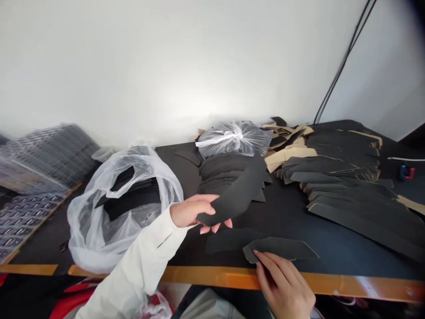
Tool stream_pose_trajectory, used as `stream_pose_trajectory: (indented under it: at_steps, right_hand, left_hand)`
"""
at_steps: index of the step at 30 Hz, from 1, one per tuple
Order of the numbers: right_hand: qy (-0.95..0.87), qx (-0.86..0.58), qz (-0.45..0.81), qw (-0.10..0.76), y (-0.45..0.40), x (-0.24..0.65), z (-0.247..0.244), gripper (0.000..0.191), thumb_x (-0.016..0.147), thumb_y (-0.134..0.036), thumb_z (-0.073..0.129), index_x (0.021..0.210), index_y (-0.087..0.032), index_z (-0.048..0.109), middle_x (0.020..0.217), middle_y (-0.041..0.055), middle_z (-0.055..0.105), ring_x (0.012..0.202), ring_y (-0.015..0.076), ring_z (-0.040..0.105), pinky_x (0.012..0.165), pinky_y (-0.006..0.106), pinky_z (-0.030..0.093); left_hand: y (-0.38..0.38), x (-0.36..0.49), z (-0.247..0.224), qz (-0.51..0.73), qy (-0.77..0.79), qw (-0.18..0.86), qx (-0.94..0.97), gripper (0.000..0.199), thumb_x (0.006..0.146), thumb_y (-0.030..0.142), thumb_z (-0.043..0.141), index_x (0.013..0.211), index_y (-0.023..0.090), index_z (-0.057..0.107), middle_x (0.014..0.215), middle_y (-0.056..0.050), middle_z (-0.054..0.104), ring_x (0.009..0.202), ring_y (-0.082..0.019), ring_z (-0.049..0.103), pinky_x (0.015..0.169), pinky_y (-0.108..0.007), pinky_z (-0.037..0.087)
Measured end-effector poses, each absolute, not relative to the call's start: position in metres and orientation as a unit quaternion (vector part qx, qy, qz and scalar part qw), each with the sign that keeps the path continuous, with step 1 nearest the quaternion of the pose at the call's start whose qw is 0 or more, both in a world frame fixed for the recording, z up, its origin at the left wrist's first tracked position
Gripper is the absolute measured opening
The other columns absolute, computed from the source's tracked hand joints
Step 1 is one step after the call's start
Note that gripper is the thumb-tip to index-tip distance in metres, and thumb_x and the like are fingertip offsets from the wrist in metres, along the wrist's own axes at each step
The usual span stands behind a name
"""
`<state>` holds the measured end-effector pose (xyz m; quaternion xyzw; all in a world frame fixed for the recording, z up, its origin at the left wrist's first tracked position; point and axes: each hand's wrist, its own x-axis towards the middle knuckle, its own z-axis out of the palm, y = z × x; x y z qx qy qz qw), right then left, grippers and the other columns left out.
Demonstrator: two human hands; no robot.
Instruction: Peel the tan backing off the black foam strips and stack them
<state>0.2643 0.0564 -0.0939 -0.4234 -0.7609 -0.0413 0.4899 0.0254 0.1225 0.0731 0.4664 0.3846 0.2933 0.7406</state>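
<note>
Left hand (191,212), white sleeve, fingers curled closed around a curved black cutout (232,199), held up off the table at about 12 o'clock from the wrist. Right hand (282,283) at the near edge, fingers lying on the corner of a flat black cutout (279,249); thumb hidden, so can't tell if it's gripped. Cutouts look thin, matte, sheet-like. Already in the open plastic bag (89,230) at 9 o'clock: some black pieces. Still out: a black stack (222,173) at 12 o'clock below a tied clear bag (234,138), long black strips (345,199) at 2 to 3 o'clock, tan backing scraps (288,155) at 1 o'clock, all on the black table (292,221).
</note>
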Motion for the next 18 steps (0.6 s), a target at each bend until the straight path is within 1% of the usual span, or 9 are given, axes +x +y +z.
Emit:
stream_pose_trajectory:
  at_steps: [5, 7, 10, 13, 14, 15, 16, 17, 18]
  right_hand:
    - [-0.761, -0.426, -0.050, 0.486, 0.056, 0.266, -0.098, 0.015, 0.086, -0.017, 0.064, 0.097, -0.021, 0.072, 0.087, 0.0011, 0.072, 0.074, 0.0129, 0.066, 0.076, 0.026, 0.049]
    - [-0.763, -0.426, -0.050, 0.483, 0.056, 0.267, -0.100, 0.016, 0.086, -0.017, 0.063, 0.099, -0.021, 0.072, 0.087, 0.0011, 0.072, 0.074, 0.0129, 0.066, 0.076, 0.026, 0.049]
    - [-0.764, -0.427, -0.046, 0.482, 0.056, 0.266, -0.100, 0.016, 0.087, -0.017, 0.062, 0.099, -0.021, 0.072, 0.087, 0.0011, 0.072, 0.075, 0.0127, 0.066, 0.077, 0.026, 0.048]
    - [-0.764, -0.423, -0.046, 0.485, 0.056, 0.266, -0.100, 0.016, 0.087, -0.017, 0.063, 0.099, -0.021, 0.072, 0.087, 0.0011, 0.072, 0.075, 0.0128, 0.066, 0.077, 0.026, 0.049]
    - [-0.766, -0.421, -0.046, 0.483, 0.056, 0.267, -0.100, 0.016, 0.087, -0.017, 0.063, 0.099, -0.021, 0.072, 0.087, 0.0011, 0.072, 0.075, 0.0128, 0.066, 0.077, 0.026, 0.049]
    - [-0.768, -0.422, -0.045, 0.481, 0.056, 0.267, -0.100, 0.016, 0.087, -0.017, 0.063, 0.099, -0.021, 0.072, 0.087, 0.0011, 0.072, 0.075, 0.0128, 0.066, 0.077, 0.026, 0.049]
    - [-0.768, -0.422, -0.045, 0.479, 0.056, 0.267, -0.100, 0.016, 0.086, -0.017, 0.063, 0.099, -0.021, 0.072, 0.087, 0.0011, 0.072, 0.075, 0.0128, 0.066, 0.077, 0.026, 0.049]
    - [-0.769, -0.423, -0.045, 0.477, 0.057, 0.267, -0.100, 0.016, 0.086, -0.017, 0.063, 0.099, -0.021, 0.072, 0.088, 0.0012, 0.072, 0.075, 0.0128, 0.066, 0.077, 0.026, 0.049]
    - [-0.769, -0.424, -0.045, 0.477, 0.057, 0.267, -0.100, 0.016, 0.086, -0.016, 0.063, 0.099, -0.020, 0.072, 0.088, 0.0014, 0.072, 0.075, 0.0127, 0.066, 0.077, 0.026, 0.049]
  left_hand:
    - [0.121, 0.025, 0.079, 0.272, 0.391, 0.731, 0.489, 0.025, 0.068, 0.023, 0.051, 0.080, 0.007, 0.066, 0.061, -0.006, 0.061, 0.048, -0.011, 0.049, 0.033, -0.019, 0.031]
    - [0.122, 0.024, 0.080, 0.264, 0.392, 0.729, 0.495, 0.027, 0.068, 0.023, 0.051, 0.080, 0.006, 0.067, 0.061, -0.006, 0.061, 0.049, -0.011, 0.048, 0.034, -0.019, 0.030]
    - [0.122, 0.023, 0.080, 0.262, 0.385, 0.730, 0.500, 0.027, 0.066, 0.024, 0.052, 0.080, 0.007, 0.067, 0.068, -0.009, 0.064, 0.050, -0.011, 0.049, 0.034, -0.019, 0.029]
    - [0.123, 0.022, 0.077, 0.243, 0.383, 0.730, 0.512, 0.027, 0.067, 0.024, 0.049, 0.079, 0.007, 0.067, 0.064, -0.007, 0.061, 0.050, -0.012, 0.048, 0.036, -0.020, 0.029]
    - [0.123, 0.021, 0.074, 0.241, 0.396, 0.713, 0.526, 0.029, 0.069, 0.024, 0.047, 0.082, 0.007, 0.067, 0.063, -0.007, 0.059, 0.051, -0.012, 0.048, 0.037, -0.020, 0.029]
    - [0.123, 0.020, 0.070, 0.252, 0.422, 0.675, 0.551, 0.033, 0.072, 0.024, 0.044, 0.088, 0.007, 0.068, 0.065, -0.007, 0.060, 0.054, -0.013, 0.049, 0.039, -0.021, 0.031]
    - [0.124, 0.018, 0.064, 0.269, 0.456, 0.609, 0.590, 0.037, 0.076, 0.023, 0.042, 0.097, 0.008, 0.068, 0.072, -0.008, 0.062, 0.059, -0.014, 0.051, 0.043, -0.022, 0.036]
    - [0.126, 0.016, 0.055, 0.284, 0.494, 0.513, 0.642, 0.041, 0.080, 0.021, 0.040, 0.109, 0.010, 0.066, 0.082, -0.010, 0.064, 0.067, -0.016, 0.054, 0.050, -0.024, 0.043]
    - [0.127, 0.014, 0.045, 0.288, 0.528, 0.391, 0.697, 0.045, 0.083, 0.020, 0.038, 0.119, 0.014, 0.063, 0.092, -0.010, 0.064, 0.077, -0.018, 0.056, 0.061, -0.027, 0.048]
